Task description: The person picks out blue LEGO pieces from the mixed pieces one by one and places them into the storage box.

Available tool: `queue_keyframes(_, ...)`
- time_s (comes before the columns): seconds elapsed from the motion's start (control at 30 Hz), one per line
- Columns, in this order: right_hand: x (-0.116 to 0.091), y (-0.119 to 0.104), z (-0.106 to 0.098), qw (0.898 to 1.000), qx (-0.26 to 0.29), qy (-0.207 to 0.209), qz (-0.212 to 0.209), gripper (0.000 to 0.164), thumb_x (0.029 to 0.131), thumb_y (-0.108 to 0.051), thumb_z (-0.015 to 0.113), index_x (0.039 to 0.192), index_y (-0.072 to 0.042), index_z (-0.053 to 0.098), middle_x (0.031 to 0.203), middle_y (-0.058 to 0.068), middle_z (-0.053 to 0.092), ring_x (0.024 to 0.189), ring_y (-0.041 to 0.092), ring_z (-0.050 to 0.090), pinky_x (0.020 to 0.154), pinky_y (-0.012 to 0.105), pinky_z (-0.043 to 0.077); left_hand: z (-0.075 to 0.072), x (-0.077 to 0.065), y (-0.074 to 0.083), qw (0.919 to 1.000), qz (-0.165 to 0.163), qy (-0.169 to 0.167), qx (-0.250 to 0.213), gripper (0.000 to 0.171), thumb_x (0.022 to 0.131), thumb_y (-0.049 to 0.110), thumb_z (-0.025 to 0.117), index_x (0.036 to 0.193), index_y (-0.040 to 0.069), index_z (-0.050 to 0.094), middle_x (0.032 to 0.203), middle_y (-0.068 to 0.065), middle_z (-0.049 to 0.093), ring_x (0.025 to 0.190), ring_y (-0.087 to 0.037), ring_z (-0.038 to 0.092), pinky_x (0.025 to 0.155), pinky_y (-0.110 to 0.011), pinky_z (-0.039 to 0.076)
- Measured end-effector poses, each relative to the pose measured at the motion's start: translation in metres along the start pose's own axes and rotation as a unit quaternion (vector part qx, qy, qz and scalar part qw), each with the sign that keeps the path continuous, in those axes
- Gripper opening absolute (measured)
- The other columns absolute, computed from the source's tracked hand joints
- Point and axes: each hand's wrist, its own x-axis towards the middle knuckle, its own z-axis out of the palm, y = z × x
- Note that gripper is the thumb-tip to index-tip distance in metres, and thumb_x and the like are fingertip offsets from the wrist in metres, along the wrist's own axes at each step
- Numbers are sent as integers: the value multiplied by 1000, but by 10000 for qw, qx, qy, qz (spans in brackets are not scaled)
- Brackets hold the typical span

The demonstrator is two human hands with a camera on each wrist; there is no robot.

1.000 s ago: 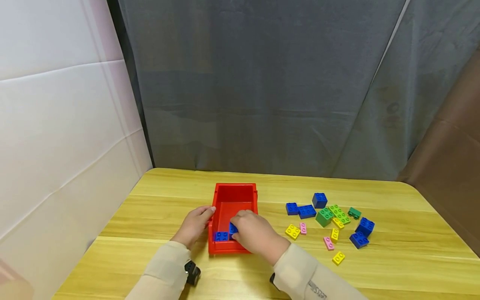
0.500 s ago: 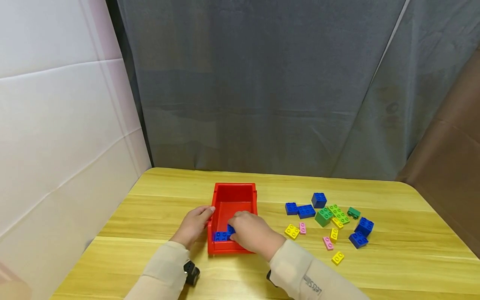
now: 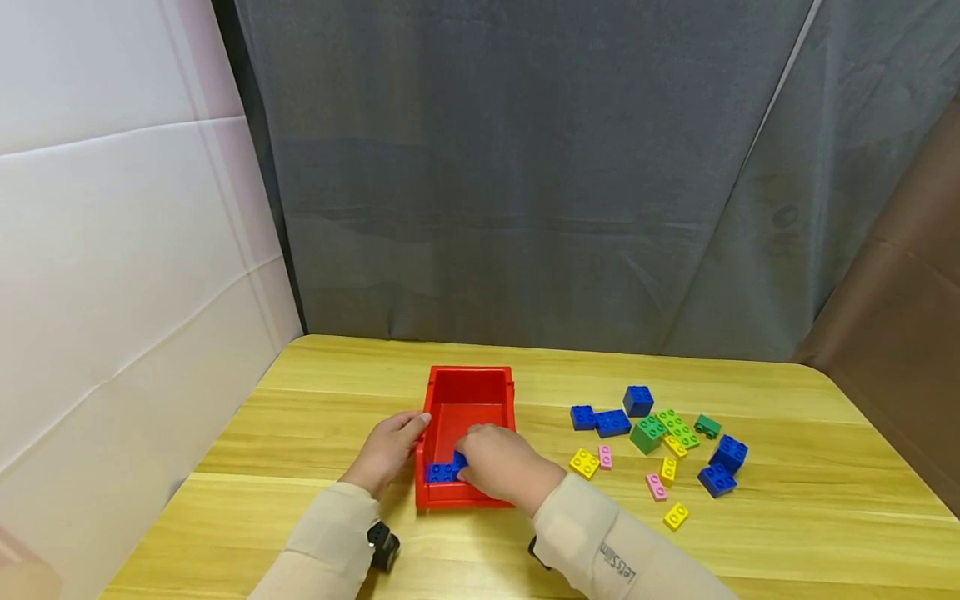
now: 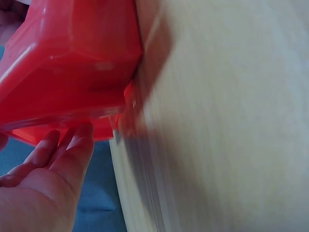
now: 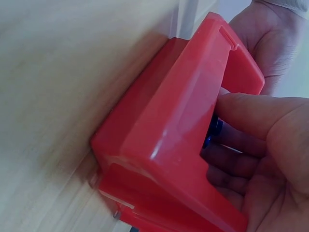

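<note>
Head view, as I watch: a wooden table (image 3: 360, 383) bears a red bin (image 3: 459, 497). The left hand (image 3: 386, 450) grips the bin's left wall, thumb at the rim, fingers outside. The right hand (image 3: 501, 467) reaches inside, fingers curled around 1 blue block (image 3: 459, 459) near the front, beside another blue block (image 3: 440, 472). Rightward lie 5 loose blue blocks (image 3: 613, 423), 4 yellow blocks (image 3: 584, 463) and 2 pink blocks (image 3: 605, 457).

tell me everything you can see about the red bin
The red bin looks like glossy plastic: an open-topped rectangular box with a projecting lip along its side. It stands upright on the wooden table, its long sides running away from the person. The left hand holds its left edge; the right hand reaches inside, where blue blocks show at the near end.
</note>
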Motion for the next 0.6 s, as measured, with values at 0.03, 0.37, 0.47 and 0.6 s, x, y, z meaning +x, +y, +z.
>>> queue_keyframes(0.03, 0, 0, 0, 10000, 18, -23, 13, 34, 85, -28, 74, 115, -11, 71, 97, -1, 67, 85, 11, 59, 85, 26, 53, 0, 0, 0, 10000, -12, 2, 1, 47, 102, 30, 45, 133, -4, 51, 131, -24, 55, 118, -38, 52, 103, -52, 42)
queue_keyframes(0.37, 1, 0, -1, 9997, 99, -185, 117, 34, 86, -30, 73, 114, -12, 71, 95, -1, 67, 83, 11, 57, 85, 27, 53, 0, 1, -1, 10000, 7, 3, 13, 47, 102, 31, 45, 133, -4, 52, 131, -24, 55, 117, -38, 52, 102, -51, 43)
queue_keyframes(0.47, 1, 0, -1, 9997, 72, -203, 86, 32, 88, -31, 71, 114, -13, 71, 97, -2, 68, 84, 12, 58, 86, 29, 53, 1, 1, -1, 10000, 70, 24, 20, 46, 102, 29, 46, 131, -5, 53, 128, -23, 57, 115, -37, 53, 101, -51, 43)
queue_keyframes(0.6, 1, -1, -1, 9997, 37, -221, 40, 31, 89, -32, 69, 114, -14, 71, 99, -2, 69, 85, 12, 60, 86, 29, 53, 1, 1, -2, 9999, 128, 44, 39, 44, 101, 28, 46, 129, -6, 54, 124, -23, 59, 113, -36, 54, 100, -50, 44)
